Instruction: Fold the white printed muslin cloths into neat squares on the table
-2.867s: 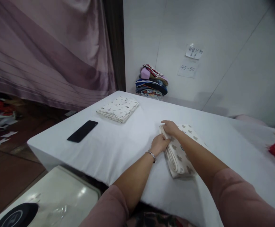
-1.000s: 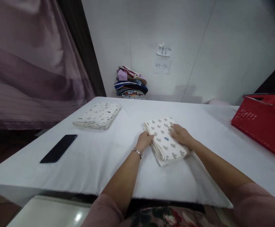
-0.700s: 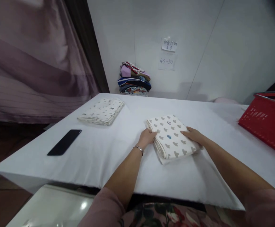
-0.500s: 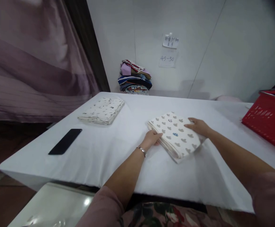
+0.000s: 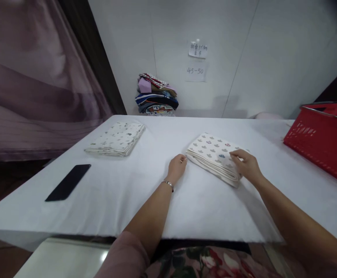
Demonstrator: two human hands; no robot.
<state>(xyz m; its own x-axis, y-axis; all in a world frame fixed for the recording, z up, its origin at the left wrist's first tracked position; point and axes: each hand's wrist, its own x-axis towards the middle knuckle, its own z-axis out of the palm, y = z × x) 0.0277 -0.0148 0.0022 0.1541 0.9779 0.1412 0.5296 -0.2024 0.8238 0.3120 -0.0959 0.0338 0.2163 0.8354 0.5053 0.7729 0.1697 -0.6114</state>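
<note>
A folded cream cloth [image 5: 211, 148] with grey mouse-head shapes and a few coloured ones lies on the white-covered table, its layered edge towards me. My left hand [image 5: 177, 166], wearing a silver bracelet, is closed with curled fingers right at the cloth's left corner; whether the fingertips touch it is hard to see. Over the right part of the cloth, my right hand [image 5: 247, 165] has thumb and fingers pinched together at its surface. Farther left lies a second folded white cloth [image 5: 114, 138] with a small print, apart from both hands.
A dark flat phone-like slab [image 5: 68, 182] lies at the table's left. Against the wall stands a stack of folded fabrics [image 5: 156, 94]. A red basket [image 5: 320, 135] sits on the right side. The white tabletop [image 5: 145, 193] ends close to my body.
The patterned cloth has turned and now lies flatter, its layered edge facing me. My left hand has come off its near edge to the left corner. The view has shifted slightly right.
</note>
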